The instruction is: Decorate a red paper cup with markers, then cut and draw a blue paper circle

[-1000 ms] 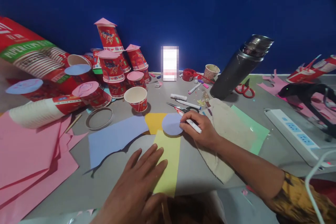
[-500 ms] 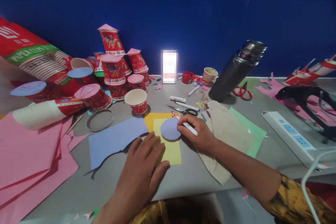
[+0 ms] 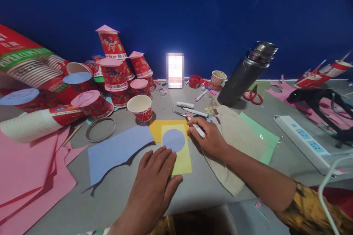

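A blue paper circle point(image 3: 173, 140) lies on a yellow sheet point(image 3: 182, 161), which overlaps an orange sheet point(image 3: 154, 129). My left hand point(image 3: 157, 176) rests flat with fingers stretched, its fingertips at the circle's lower edge. To the right of the circle, my right hand point(image 3: 208, 136) grips a white marker point(image 3: 199, 130) with a red tip end pointing up and left. Scissors point(image 3: 179, 113) lie just beyond, their handles hidden behind this hand. A cut blue sheet point(image 3: 118, 150) is left of the orange one. An upright paper cup point(image 3: 140, 108) stands behind it.
Stacked red cups point(image 3: 111, 73) with pink paper tops stand back left, near pink sheets point(image 3: 27, 169) and a tape ring point(image 3: 100, 129). A dark thermos point(image 3: 242, 77), a cloth point(image 3: 237, 143), red-handled scissors point(image 3: 253, 96) and a power strip point(image 3: 302, 143) are on the right. A bright phone point(image 3: 175, 69) stands behind.
My right hand with the marker has come away from the circle's right edge. The circle has shifted slightly down and left, and my left fingertips now touch its lower edge.
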A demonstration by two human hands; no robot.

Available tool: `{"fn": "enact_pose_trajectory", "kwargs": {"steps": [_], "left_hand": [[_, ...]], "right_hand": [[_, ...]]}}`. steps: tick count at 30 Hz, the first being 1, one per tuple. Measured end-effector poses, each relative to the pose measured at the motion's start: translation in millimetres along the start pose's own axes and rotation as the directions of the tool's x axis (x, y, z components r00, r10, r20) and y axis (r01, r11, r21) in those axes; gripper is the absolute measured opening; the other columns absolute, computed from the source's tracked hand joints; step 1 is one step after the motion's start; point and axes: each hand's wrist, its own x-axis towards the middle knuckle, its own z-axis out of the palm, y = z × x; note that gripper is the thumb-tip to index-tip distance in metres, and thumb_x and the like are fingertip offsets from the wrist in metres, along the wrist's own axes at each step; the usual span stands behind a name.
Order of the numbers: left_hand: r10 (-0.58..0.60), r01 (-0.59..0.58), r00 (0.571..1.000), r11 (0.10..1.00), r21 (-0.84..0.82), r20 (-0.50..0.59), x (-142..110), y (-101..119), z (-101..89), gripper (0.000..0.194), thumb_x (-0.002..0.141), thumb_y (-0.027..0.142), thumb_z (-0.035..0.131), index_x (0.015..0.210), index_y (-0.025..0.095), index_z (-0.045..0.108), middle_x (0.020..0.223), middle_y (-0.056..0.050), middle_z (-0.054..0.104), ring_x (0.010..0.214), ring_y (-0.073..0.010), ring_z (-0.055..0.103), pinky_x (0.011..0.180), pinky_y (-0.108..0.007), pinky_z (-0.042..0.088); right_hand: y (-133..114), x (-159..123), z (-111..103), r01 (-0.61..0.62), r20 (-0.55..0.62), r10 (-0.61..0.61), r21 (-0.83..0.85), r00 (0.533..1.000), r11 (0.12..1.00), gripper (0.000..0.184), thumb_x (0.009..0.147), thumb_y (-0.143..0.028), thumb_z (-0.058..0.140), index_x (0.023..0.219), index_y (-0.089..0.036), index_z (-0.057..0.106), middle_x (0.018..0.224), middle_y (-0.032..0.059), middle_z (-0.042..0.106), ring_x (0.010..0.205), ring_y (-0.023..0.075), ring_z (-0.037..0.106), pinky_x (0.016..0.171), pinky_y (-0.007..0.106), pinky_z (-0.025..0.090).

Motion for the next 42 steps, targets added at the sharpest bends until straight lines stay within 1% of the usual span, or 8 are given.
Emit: {"fn": "enact_pose_trajectory", "kwargs": {"steps": [3, 5, 9, 13, 16, 23, 30, 42], "left_hand": [[-0.041, 0.041, 0.999, 0.999, 0.005, -0.036, 2.7, 2.6, -3.0, 0.034, 0.106, 0.031, 0.049, 0.133, 0.013, 0.062, 0.136, -0.018, 0.071, 0.131, -0.0358, 0.057, 0.107, -0.055, 0.041], [-0.071, 0.072, 0.996, 0.997, 0.010, -0.048, 5.0, 4.3, -1.9, 0.036, 0.107, 0.034, 0.050, 0.132, 0.014, 0.065, 0.139, -0.016, 0.071, 0.131, -0.0357, 0.057, 0.108, -0.055, 0.038], [-0.100, 0.101, 0.995, 0.995, 0.028, -0.019, 6.9, 5.0, 8.2, 0.046, 0.108, 0.048, 0.048, 0.132, 0.015, 0.069, 0.139, -0.012, 0.074, 0.126, -0.0331, 0.061, 0.108, -0.052, 0.034], [-0.113, 0.111, 0.993, 0.991, 0.070, 0.034, 5.7, 3.0, 15.6, 0.056, 0.108, 0.058, 0.043, 0.133, 0.016, 0.071, 0.140, -0.012, 0.074, 0.125, -0.0339, 0.062, 0.110, -0.054, 0.029], [-0.105, 0.101, 0.993, 0.991, 0.082, 0.046, 5.7, 2.0, 15.6, 0.058, 0.109, 0.058, 0.041, 0.132, 0.015, 0.071, 0.140, -0.012, 0.074, 0.125, -0.0340, 0.063, 0.111, -0.054, 0.027], [-0.092, 0.088, 0.995, 0.993, 0.084, 0.046, 5.3, 2.6, 14.7, 0.056, 0.111, 0.055, 0.038, 0.133, 0.015, 0.070, 0.141, -0.012, 0.074, 0.126, -0.0331, 0.064, 0.114, -0.055, 0.028], [-0.123, 0.116, 0.989, 0.990, 0.082, 0.081, 4.5, 3.9, 14.1, 0.051, 0.107, 0.054, 0.050, 0.135, 0.016, 0.069, 0.148, -0.015, 0.068, 0.128, -0.0355, 0.063, 0.110, -0.059, 0.036], [-0.169, 0.170, 0.971, 0.985, 0.008, 0.172, 4.3, 4.6, 16.0, 0.051, 0.102, 0.056, 0.061, 0.138, 0.019, 0.068, 0.145, -0.016, 0.069, 0.132, -0.0360, 0.060, 0.117, -0.061, 0.034]], "right_hand": [[-1.0, 2.1, -2.6, -0.047, -0.052, 0.059, 0.209, 0.997, 0.977, 0.018, 0.103, -0.035, 0.058, 0.110, -0.023, 0.070, 0.084, 0.0016, 0.079, 0.072, 0.0180, 0.075, 0.070, 0.030, 0.057], [-3.8, 2.2, -2.0, 0.016, -0.075, 0.003, 0.260, 0.997, 0.966, 0.019, 0.103, -0.036, 0.061, 0.109, -0.023, 0.074, 0.091, 0.0035, 0.081, 0.077, 0.0180, 0.076, 0.072, 0.029, 0.058], [-11.7, -0.9, -0.3, 0.181, -0.101, -0.164, 0.190, 0.981, 0.965, 0.013, 0.100, -0.029, 0.067, 0.104, -0.023, 0.078, 0.097, 0.0051, 0.082, 0.088, 0.0189, 0.076, 0.080, 0.030, 0.058], [-16.2, -4.2, 0.7, 0.140, -0.097, -0.128, 0.132, 0.987, 0.981, 0.005, 0.095, -0.025, 0.071, 0.095, -0.021, 0.075, 0.089, 0.0031, 0.080, 0.078, 0.0163, 0.074, 0.073, 0.026, 0.057], [-16.5, -5.2, 1.9, 0.137, -0.074, -0.130, 0.108, 0.989, 0.985, 0.003, 0.094, -0.024, 0.071, 0.095, -0.021, 0.073, 0.086, 0.0021, 0.080, 0.074, 0.0154, 0.074, 0.070, 0.024, 0.057], [-15.9, -6.4, 3.6, 0.320, 0.017, -0.322, 0.062, 0.947, 0.945, 0.011, 0.100, -0.022, 0.065, 0.107, -0.022, 0.073, 0.097, 0.0058, 0.083, 0.086, 0.0179, 0.079, 0.081, 0.027, 0.060], [-16.2, -5.2, 7.6, 0.319, 0.022, -0.320, 0.015, 0.947, 0.948, 0.008, 0.101, -0.025, 0.066, 0.106, -0.022, 0.073, 0.095, 0.0052, 0.083, 0.084, 0.0181, 0.080, 0.078, 0.026, 0.060], [-16.9, -4.0, 7.0, 0.321, 0.078, -0.324, 0.038, 0.943, 0.946, 0.010, 0.101, -0.028, 0.068, 0.103, -0.022, 0.075, 0.093, 0.0061, 0.083, 0.082, 0.0186, 0.080, 0.076, 0.026, 0.060]]}}
